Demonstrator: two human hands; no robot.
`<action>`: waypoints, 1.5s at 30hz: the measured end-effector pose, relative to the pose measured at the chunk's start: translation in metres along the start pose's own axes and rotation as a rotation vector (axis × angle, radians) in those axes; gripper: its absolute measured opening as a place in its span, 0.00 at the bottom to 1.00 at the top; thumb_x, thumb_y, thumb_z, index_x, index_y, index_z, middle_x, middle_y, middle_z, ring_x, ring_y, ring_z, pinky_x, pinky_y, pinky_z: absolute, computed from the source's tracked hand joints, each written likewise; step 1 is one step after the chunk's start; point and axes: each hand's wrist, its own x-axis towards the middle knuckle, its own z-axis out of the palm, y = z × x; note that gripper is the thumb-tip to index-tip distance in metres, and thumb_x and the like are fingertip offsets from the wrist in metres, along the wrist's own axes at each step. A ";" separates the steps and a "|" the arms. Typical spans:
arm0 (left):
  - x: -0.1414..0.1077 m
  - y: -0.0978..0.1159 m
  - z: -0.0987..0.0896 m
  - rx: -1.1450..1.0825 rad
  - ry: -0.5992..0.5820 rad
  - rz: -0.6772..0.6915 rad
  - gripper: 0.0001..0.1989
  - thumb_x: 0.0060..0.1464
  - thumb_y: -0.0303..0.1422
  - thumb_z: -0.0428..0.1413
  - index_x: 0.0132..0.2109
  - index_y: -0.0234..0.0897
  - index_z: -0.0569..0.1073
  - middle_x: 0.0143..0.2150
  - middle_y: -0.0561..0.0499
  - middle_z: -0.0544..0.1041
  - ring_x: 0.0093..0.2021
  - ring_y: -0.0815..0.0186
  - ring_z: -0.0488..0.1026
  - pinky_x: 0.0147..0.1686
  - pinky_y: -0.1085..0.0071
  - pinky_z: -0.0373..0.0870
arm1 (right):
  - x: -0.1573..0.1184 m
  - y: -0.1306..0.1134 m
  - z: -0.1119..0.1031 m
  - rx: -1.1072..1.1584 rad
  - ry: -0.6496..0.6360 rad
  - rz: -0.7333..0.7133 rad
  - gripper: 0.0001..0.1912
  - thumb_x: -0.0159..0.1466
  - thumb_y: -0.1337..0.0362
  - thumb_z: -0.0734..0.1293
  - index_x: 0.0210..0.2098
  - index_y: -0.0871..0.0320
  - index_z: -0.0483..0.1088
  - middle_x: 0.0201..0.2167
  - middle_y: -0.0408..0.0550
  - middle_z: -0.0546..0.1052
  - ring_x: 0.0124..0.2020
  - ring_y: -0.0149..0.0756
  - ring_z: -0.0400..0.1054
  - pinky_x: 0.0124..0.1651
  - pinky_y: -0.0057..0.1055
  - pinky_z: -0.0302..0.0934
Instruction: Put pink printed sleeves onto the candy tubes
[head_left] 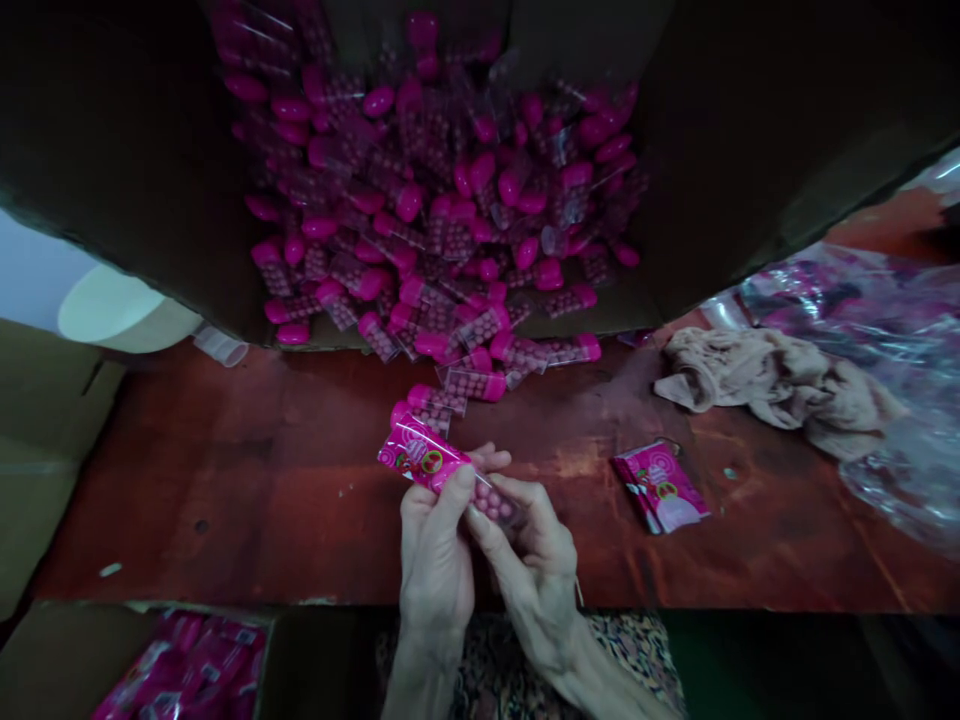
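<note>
Over the red table, my left hand (439, 555) is closed on a pink printed wrapper sleeve (427, 456), thumb on top. From the sleeve's lower right end sticks a clear tube of pink candy balls (493, 500). My right hand (536, 570) pinches that tube between thumb and fingers. Both hands meet at the tube, which lies tilted with the sleeve around its upper part. Just beyond the sleeve lie several candy tubes with pink caps (474, 384). To the right rests a stack of flat pink sleeves (661, 486).
A large cardboard box (742, 130) on its side holds a heap of pink-capped tubes. A crumpled cloth (772, 380) and a clear plastic bag (892, 420) lie at right. A white bowl (124, 310) stands at left. A lower box (67, 650) contains wrapped pink pieces.
</note>
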 end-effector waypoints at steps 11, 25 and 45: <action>-0.004 0.001 0.001 0.112 -0.169 -0.022 0.08 0.50 0.31 0.57 0.36 0.33 0.80 0.41 0.43 0.80 0.52 0.58 0.70 0.51 0.68 0.64 | 0.003 -0.014 -0.005 0.409 -0.129 0.410 0.11 0.61 0.56 0.66 0.36 0.54 0.60 0.17 0.32 0.64 0.10 0.19 0.49 0.11 0.14 0.44; -0.009 0.002 -0.004 0.233 -0.221 0.040 0.14 0.57 0.36 0.51 0.40 0.33 0.78 0.46 0.41 0.78 0.60 0.55 0.61 0.58 0.62 0.56 | 0.006 -0.022 -0.011 0.075 -0.186 0.226 0.09 0.63 0.60 0.64 0.40 0.57 0.69 0.28 0.41 0.69 0.29 0.29 0.64 0.33 0.24 0.61; -0.008 0.001 -0.009 0.064 -0.077 0.076 0.14 0.54 0.38 0.54 0.40 0.32 0.78 0.42 0.42 0.80 0.45 0.59 0.75 0.48 0.64 0.68 | 0.003 -0.028 -0.016 -0.238 -0.266 0.236 0.11 0.65 0.56 0.60 0.33 0.57 0.65 0.26 0.41 0.68 0.27 0.30 0.60 0.29 0.25 0.56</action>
